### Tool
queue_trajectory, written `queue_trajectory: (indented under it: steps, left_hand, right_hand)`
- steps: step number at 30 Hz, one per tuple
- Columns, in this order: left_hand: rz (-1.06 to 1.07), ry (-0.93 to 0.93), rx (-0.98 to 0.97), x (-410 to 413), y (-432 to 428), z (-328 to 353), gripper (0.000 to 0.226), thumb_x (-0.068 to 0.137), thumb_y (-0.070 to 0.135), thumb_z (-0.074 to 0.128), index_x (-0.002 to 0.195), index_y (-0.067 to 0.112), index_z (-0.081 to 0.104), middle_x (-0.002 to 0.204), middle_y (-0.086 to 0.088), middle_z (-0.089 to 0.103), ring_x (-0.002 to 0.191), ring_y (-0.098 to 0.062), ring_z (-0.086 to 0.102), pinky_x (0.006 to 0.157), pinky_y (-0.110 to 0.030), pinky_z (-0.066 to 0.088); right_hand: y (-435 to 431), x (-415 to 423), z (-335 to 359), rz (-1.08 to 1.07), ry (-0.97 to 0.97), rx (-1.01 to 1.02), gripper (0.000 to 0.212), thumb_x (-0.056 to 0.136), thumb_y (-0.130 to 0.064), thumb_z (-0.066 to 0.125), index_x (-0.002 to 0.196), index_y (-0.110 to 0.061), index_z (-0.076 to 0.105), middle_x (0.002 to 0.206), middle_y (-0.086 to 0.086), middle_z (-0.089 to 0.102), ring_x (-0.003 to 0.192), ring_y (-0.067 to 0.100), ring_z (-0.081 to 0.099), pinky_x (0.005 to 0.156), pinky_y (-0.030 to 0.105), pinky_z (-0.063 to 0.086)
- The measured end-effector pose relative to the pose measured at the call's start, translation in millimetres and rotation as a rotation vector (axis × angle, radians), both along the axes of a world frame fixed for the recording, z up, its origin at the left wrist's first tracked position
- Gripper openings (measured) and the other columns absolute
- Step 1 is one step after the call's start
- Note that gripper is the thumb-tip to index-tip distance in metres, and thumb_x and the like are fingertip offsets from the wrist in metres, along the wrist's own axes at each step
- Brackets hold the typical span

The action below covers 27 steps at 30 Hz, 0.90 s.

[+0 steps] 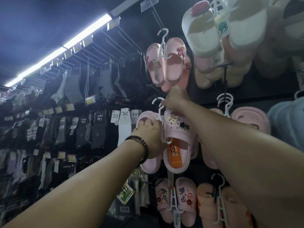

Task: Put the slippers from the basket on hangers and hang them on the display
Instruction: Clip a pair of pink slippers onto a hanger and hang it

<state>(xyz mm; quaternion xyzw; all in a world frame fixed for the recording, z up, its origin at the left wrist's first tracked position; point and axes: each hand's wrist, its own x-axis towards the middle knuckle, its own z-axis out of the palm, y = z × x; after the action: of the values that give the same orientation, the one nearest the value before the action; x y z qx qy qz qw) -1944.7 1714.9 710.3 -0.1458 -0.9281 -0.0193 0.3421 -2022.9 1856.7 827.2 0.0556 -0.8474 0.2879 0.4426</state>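
Dim shop display wall (256,94) holds hung pairs (166,68); against it, left hand (148,137) grips pale pink charm-decorated rubber slippers (178,134) while right hand (176,97) fingers (166,102) pinch the hook of their white plastic hanger (160,112), which probably needs seating on a peg next.

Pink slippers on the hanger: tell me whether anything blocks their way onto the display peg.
Nothing visible does. The right hand pinches the hanger by its hook, and the left hand holds the pink slippers. The peg itself is too dark to make out. Another pink pair hangs just above the right hand.
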Motion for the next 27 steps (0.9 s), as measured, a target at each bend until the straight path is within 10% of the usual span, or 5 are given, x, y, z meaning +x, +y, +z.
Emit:
queue_trajectory:
  steps: [12,19,27]
  left_hand:
    - [0.004,-0.001,0.026,-7,5,2,0.079,0.087,0.059,0.064,0.149,0.027,0.029,0.144,-0.007,0.044,0.133,-0.035,0.039,0.104,-0.054,0.045]
    - [-0.06,0.009,0.109,7,-7,-4,0.068,0.085,0.053,0.064,0.144,0.03,0.038,0.142,-0.005,0.044,0.122,-0.032,0.047,0.098,-0.054,0.05]
    - [-0.114,0.064,0.468,65,-34,-18,0.028,0.094,0.032,0.062,0.119,0.025,0.054,0.113,0.006,0.067,0.101,-0.017,0.064,0.076,-0.023,0.044]
  right_hand:
    - [-1,2,-14,-0.025,0.097,0.012,0.035,0.087,-0.046,0.077,0.106,-0.017,0.076,0.105,0.005,0.075,0.099,0.03,0.07,0.091,0.042,0.058]
    - [-3,53,-18,0.136,0.227,-0.034,0.009,0.084,-0.022,0.074,0.076,-0.019,0.075,0.075,-0.005,0.072,0.073,0.011,0.068,0.057,0.019,0.045]
    - [-50,129,-73,0.411,0.09,-0.084,0.013,0.083,-0.034,0.077,0.078,-0.022,0.077,0.068,-0.008,0.075,0.071,0.004,0.071,0.069,0.022,0.053]
